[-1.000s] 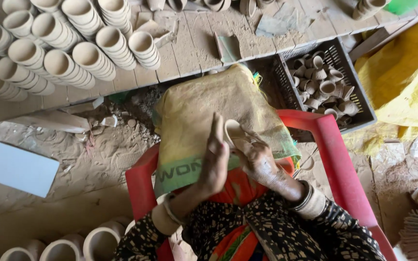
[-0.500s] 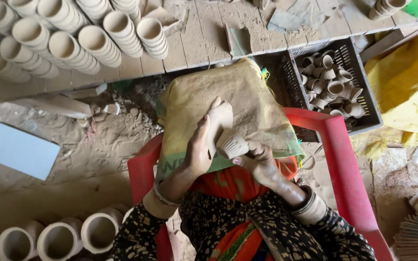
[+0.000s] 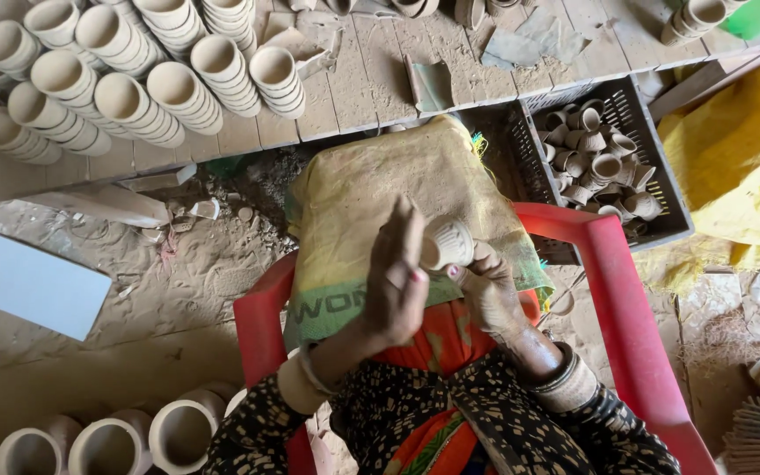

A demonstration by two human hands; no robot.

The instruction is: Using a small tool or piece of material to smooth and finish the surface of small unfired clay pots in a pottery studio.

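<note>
A small pale clay cup (image 3: 447, 243) is held on its side over my lap. My right hand (image 3: 490, 290) grips it from below and behind. My left hand (image 3: 396, 281) lies flat against the cup's side, fingers straight and pointing up. Under both hands a dusty yellow woven sack (image 3: 371, 185) covers my knees. I sit in a red plastic chair (image 3: 622, 317).
Stacks of clay cups (image 3: 134, 84) lie in rows on the wooden boards at top left. A dark plastic crate (image 3: 661, 176) of small cups stands to the right of the chair. Larger clay cups (image 3: 112, 444) sit at bottom left. A yellow sack (image 3: 741, 158) lies at right.
The cup has turned in my hands and my left hand has slid up along its side. The camera has shifted slightly.
</note>
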